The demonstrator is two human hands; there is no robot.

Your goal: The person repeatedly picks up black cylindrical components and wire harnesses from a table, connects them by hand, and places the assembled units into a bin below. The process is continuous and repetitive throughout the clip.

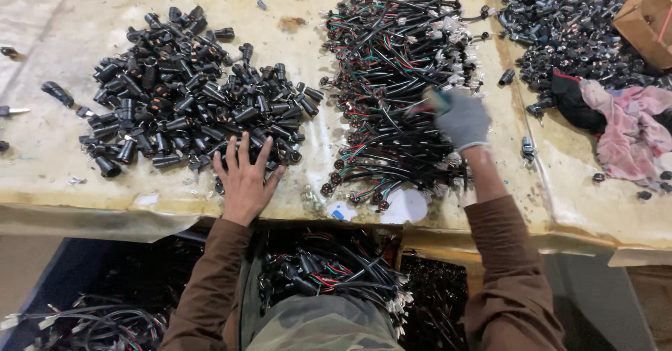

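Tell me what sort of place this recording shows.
Probably a small assembly workshop. A worn workbench holds a pile of black plastic caps under the left hand and a heap of wire harnesses where the gloved right hand reaches.

A brown cardboard box (645, 22) sits at the table's far right corner, partly out of view, tilted against a heap of small black parts. Near the front edge, below the wire bundles, lie a round white label (406, 207) and a smaller white sticker with a blue patch (341, 211).
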